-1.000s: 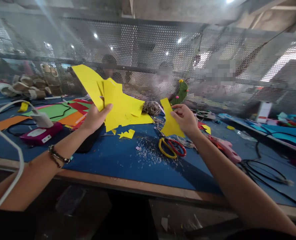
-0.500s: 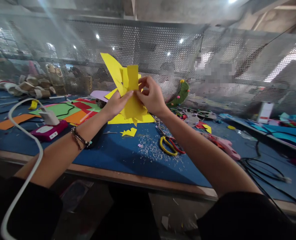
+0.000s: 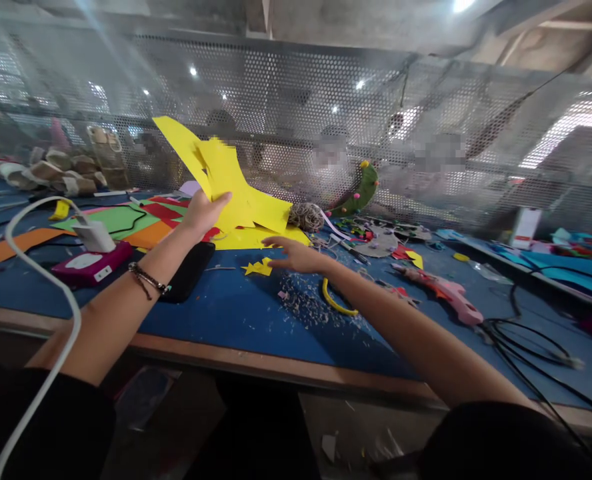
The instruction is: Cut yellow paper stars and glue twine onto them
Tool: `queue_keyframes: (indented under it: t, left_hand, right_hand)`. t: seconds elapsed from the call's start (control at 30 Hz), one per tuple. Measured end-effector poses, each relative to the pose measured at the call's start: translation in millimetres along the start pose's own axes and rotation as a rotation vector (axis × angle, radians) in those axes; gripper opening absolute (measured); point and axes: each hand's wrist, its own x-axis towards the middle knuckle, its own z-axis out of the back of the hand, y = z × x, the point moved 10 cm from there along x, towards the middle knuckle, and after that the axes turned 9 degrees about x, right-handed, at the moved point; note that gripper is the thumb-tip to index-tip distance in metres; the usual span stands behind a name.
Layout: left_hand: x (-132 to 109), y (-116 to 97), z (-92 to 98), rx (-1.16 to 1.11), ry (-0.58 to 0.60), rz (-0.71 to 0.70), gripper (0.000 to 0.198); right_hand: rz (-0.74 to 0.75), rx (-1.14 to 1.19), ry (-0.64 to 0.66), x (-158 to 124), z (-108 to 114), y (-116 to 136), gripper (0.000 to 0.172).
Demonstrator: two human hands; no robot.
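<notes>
My left hand (image 3: 206, 212) grips a cut yellow paper shape (image 3: 239, 183) by its lower left side, thumb in front, and holds it up above the table. My right hand (image 3: 299, 255) is empty, fingers apart and reaching left, just over small yellow paper scraps (image 3: 259, 267) on the blue tabletop. Whether its fingertips touch the scraps I cannot tell. Beneath my right forearm lies a pair of scissors, of which only the yellow handle loop (image 3: 337, 300) shows. A flat yellow sheet (image 3: 263, 240) rests behind the scraps.
Left of me are a purple power strip (image 3: 93, 265) with a white plug, a black phone (image 3: 189, 273) and coloured paper sheets (image 3: 106, 220). To the right lie a pink glue gun (image 3: 456, 300) and black cables (image 3: 526, 333). A perforated metal screen (image 3: 276, 93) stands behind the table.
My right hand has let go of the yellow paper and come down to the scraps. My left hand has shifted left with the paper, which now shows its broad face.
</notes>
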Motion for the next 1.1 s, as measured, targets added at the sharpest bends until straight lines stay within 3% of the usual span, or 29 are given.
queue_keyframes:
  t: [0.1, 0.23, 0.47, 0.73, 0.9, 1.1]
  left_hand:
    - [-6, 4, -3.5, 0.051, 0.018, 0.015, 0.03]
    - [-16, -4, -11.3, 0.121, 0.073, -0.007, 0.029]
    - [-21, -10, -15.1, 0.162, 0.123, -0.036, 0.033]
    - [-24, 13, -21.8, 0.095, 0.148, 0.062, 0.038]
    - [-34, 13, -38.9, 0.062, 0.243, 0.09, 0.036]
    - [-52, 13, -63.3, 0.056, 0.378, 0.1, 0.035]
  right_hand:
    - [0.003, -0.058, 0.138, -5, -32, -2, 0.045]
    - [-0.009, -0.125, 0.215, 0, -40, 0, 0.046]
    - [-0.098, -0.167, 0.161, -4, -12, -5, 0.016]
    - [-0.216, 0.095, -0.01, -22, 32, -24, 0.014]
    - [-0.224, 0.247, -0.027, -30, 34, -19, 0.014]
    - [-0.197, 0.169, -0.114, -27, 38, -3, 0.023]
